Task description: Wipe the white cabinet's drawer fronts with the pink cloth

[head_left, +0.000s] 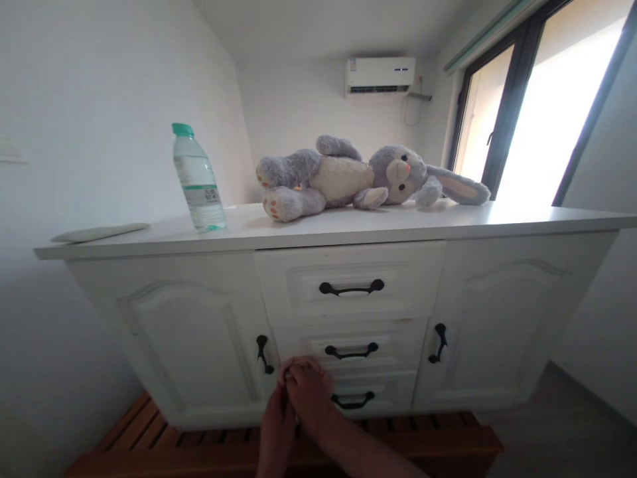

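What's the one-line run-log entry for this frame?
hands: clasped together, low before drawers | cabinet top: water bottle, plush rabbit lying

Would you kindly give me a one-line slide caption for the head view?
Left hand and right hand clasped before a white cabinet topped with a water bottle and plush rabbit.

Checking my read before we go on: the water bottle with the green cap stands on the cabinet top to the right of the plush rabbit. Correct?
Not quite. The head view shows the water bottle standing upright on the cabinet top to the left of the plush rabbit, not the right.
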Action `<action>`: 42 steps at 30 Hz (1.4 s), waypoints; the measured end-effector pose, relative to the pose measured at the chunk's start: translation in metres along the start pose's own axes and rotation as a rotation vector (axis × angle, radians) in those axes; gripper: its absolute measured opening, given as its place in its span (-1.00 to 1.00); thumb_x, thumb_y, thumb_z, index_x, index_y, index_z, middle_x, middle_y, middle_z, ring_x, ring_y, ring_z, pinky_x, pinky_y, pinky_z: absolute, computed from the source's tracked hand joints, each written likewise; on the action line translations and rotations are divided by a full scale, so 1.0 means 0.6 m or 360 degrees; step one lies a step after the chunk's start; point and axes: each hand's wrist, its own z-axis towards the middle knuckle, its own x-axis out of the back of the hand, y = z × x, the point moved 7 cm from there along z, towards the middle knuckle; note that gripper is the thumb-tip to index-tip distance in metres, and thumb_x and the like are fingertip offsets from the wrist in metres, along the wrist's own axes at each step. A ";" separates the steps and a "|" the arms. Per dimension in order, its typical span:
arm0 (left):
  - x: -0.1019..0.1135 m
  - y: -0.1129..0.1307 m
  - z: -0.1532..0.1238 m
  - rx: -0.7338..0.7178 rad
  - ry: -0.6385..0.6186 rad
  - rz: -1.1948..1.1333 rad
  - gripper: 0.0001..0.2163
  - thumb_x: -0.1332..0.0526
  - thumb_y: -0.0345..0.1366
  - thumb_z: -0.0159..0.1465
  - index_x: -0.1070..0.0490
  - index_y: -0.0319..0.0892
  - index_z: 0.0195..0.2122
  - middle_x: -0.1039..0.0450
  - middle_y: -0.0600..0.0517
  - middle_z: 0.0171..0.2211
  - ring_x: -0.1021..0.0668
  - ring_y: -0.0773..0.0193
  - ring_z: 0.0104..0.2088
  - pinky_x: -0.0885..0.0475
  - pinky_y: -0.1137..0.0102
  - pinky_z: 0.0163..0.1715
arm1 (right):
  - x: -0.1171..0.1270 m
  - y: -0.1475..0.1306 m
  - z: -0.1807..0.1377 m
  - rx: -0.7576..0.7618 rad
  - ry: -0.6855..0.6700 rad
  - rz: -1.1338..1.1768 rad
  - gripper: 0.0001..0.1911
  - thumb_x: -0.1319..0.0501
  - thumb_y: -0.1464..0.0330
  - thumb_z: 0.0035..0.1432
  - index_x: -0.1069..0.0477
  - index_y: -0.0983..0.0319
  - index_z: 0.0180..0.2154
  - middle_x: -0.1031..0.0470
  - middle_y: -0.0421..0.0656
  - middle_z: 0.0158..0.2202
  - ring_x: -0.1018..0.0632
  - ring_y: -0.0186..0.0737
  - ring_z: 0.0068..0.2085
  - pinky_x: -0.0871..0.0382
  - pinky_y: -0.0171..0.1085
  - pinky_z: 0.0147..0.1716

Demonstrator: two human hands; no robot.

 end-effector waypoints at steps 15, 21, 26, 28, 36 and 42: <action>-0.054 0.100 -0.013 -0.0850 0.0221 0.0536 -0.57 -0.02 -0.31 0.34 -0.38 -0.39 0.16 -0.47 -0.37 0.17 -0.50 -0.07 0.20 -0.48 -0.03 0.16 | 0.090 0.048 -0.006 -0.0015 -0.0161 -0.0242 -0.65 -0.27 0.46 0.21 -0.47 0.37 0.04 -0.57 0.02 -0.03 -0.51 -0.01 0.06 -0.42 -0.06 0.14; -0.172 0.215 -0.049 -0.1208 -0.0076 0.0663 -0.60 -0.05 -0.40 0.31 -0.38 -0.31 0.16 -0.56 -0.29 0.10 -0.58 -0.02 0.11 -0.54 -0.04 0.10 | 0.201 0.139 -0.061 -0.0308 -0.0076 -0.0131 -0.55 -0.27 0.57 0.15 -0.46 0.32 0.09 -0.56 0.02 0.05 -0.50 -0.01 0.12 -0.38 -0.02 0.21; -0.288 0.286 -0.095 -0.1208 -0.0577 0.0600 -0.57 -0.02 -0.41 0.32 -0.33 -0.29 0.21 -0.49 -0.26 0.18 -0.53 -0.03 0.17 -0.39 -0.14 0.22 | 0.281 0.237 -0.141 -0.0448 0.0015 -0.0375 -0.48 -0.17 0.61 0.14 -0.38 0.32 0.15 -0.49 0.09 0.12 -0.47 0.06 0.16 -0.44 0.07 0.14; -0.316 0.286 -0.108 -0.1153 -0.0694 0.0558 -0.53 0.00 -0.42 0.31 -0.29 -0.36 0.24 -0.42 -0.30 0.24 -0.45 -0.05 0.25 -0.31 -0.14 0.28 | 0.292 0.256 -0.168 -0.0404 0.0068 -0.0445 -0.50 -0.15 0.59 0.16 -0.37 0.29 0.15 -0.50 0.07 0.11 -0.48 0.05 0.15 -0.47 0.05 0.10; -0.366 0.126 -0.120 -0.0728 -0.1078 0.0619 -0.39 -0.02 -0.50 0.20 -0.17 -0.38 0.33 -0.26 -0.32 0.34 -0.31 -0.11 0.35 -0.18 -0.09 0.36 | 0.198 0.261 -0.260 -0.0087 -0.0019 -0.0550 -0.41 -0.11 0.56 0.06 -0.37 0.25 0.16 -0.54 0.04 0.07 -0.54 0.02 0.09 -0.48 -0.04 0.06; -0.340 -0.026 -0.048 -0.0624 -0.0827 0.0766 -0.35 -0.01 -0.56 0.15 -0.15 -0.41 0.33 -0.19 -0.35 0.35 -0.23 -0.14 0.38 -0.15 -0.10 0.37 | 0.092 0.216 -0.241 0.0073 0.0144 -0.0463 -0.40 -0.13 0.55 -0.05 -0.40 0.30 0.09 -0.57 0.03 0.01 -0.52 0.08 0.06 -0.39 -0.01 0.10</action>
